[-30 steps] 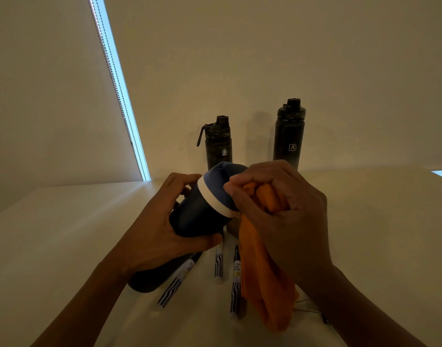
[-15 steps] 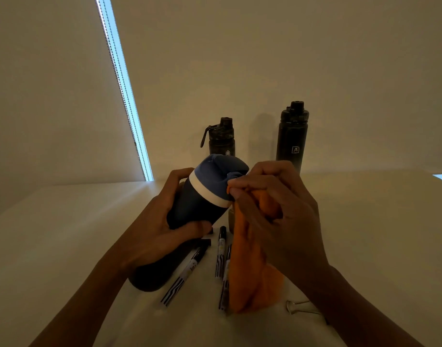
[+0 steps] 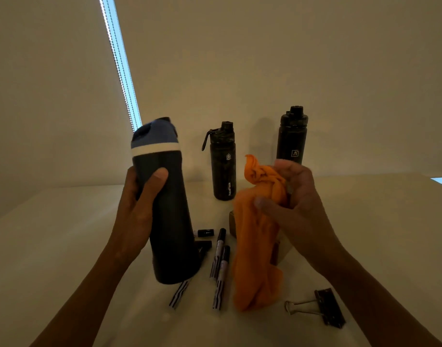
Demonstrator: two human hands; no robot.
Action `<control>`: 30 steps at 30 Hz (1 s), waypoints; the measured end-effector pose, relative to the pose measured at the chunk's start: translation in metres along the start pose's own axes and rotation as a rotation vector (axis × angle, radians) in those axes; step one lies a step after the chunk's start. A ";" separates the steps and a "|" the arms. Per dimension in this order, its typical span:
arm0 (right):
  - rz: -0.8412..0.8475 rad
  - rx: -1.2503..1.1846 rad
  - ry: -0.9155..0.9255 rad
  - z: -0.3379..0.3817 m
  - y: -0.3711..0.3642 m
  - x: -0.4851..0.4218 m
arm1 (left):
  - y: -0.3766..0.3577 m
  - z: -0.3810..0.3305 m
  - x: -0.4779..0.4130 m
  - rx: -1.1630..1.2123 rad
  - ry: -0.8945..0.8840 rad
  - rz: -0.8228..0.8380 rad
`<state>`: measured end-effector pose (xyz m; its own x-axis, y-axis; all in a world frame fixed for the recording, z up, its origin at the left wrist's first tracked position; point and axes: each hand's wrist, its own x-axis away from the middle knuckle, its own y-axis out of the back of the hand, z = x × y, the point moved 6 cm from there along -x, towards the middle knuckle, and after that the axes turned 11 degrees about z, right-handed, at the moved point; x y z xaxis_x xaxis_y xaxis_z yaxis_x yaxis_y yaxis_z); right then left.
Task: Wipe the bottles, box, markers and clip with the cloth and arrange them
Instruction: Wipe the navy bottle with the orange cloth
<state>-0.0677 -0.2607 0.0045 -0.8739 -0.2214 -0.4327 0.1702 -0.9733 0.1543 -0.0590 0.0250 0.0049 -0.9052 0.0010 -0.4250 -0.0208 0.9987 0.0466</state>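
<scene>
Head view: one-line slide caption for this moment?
Left hand holds the blue-capped bottle while the right hand grips the orange cloth beside it; markers and a clip lie on the table.

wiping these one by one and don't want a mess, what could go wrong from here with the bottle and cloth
1. The left hand holds the dark bottle with a blue lid upright right over the striped markers; set down there, it could land on one and tip.
2. The orange cloth hanging from the right hand trails beside the markers and may drag them out of place.
</scene>
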 end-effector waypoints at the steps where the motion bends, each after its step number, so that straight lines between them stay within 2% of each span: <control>1: 0.038 0.022 -0.074 -0.009 0.001 -0.002 | 0.002 0.001 -0.001 0.018 0.004 -0.029; 3: 0.141 0.051 -0.203 -0.026 0.001 -0.004 | 0.002 0.004 -0.001 0.027 0.011 -0.060; 5: 0.224 0.059 -0.255 -0.038 0.000 -0.004 | -0.001 0.006 0.001 0.012 0.017 -0.059; 9: 0.308 0.225 -0.176 -0.041 -0.003 -0.006 | -0.008 0.011 0.003 -0.021 0.011 -0.040; 13: 0.288 0.429 -0.016 -0.032 -0.001 -0.008 | -0.012 0.012 0.004 -0.040 0.012 -0.046; 18: 0.282 0.628 -0.010 -0.028 0.006 -0.005 | -0.012 0.010 0.005 -0.060 0.002 -0.055; 21: 0.184 0.855 0.009 -0.024 0.016 -0.005 | -0.012 0.011 0.005 -0.063 0.004 -0.060; 23: 0.070 0.947 -0.044 -0.019 0.029 -0.005 | -0.012 0.012 0.006 -0.068 0.002 -0.057; 26: -0.048 0.923 -0.225 -0.018 0.056 -0.004 | -0.012 0.012 0.005 -0.068 -0.004 -0.057; 28: 0.036 0.939 -0.357 -0.026 0.063 -0.003 | -0.012 0.012 0.005 -0.066 -0.007 -0.059; 30: 0.146 0.939 -0.402 -0.035 0.058 -0.002 | -0.013 0.013 0.005 -0.069 -0.004 -0.064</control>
<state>-0.0402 -0.3185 -0.0165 -0.9903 -0.1292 -0.0519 0.0135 -0.4603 0.8877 -0.0577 0.0125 -0.0091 -0.8995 -0.0627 -0.4323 -0.1079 0.9909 0.0809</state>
